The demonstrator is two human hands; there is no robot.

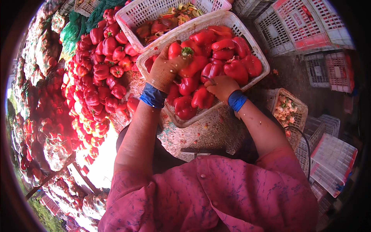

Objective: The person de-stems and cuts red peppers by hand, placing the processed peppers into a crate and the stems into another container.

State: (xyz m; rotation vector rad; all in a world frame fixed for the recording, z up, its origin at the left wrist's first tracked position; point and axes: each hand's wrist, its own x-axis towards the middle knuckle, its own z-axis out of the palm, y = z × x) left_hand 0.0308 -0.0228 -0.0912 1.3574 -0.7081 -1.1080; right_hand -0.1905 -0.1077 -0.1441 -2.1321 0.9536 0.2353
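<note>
My left hand point(163, 71), in a tan glove with a blue wrist band, grips a red bell pepper point(174, 51) whose green stem end faces up. It is over the near-left part of a white plastic crate point(200, 114) heaped with red peppers point(213, 71). At the crate's near right side, my right hand point(223, 89) is closed around a small, thin dark tool point(209, 80). Its blade, if it has one, cannot be made out. Several peppers in the crate look split or hollowed.
Behind stands another white crate point(139, 17) with pepper scraps. A large pile of red peppers point(101, 72) lies to the left, near green netting point(72, 32). Stacked crates point(298, 26) rise at far right; a crate of pale cores point(285, 110) sits beside my right arm.
</note>
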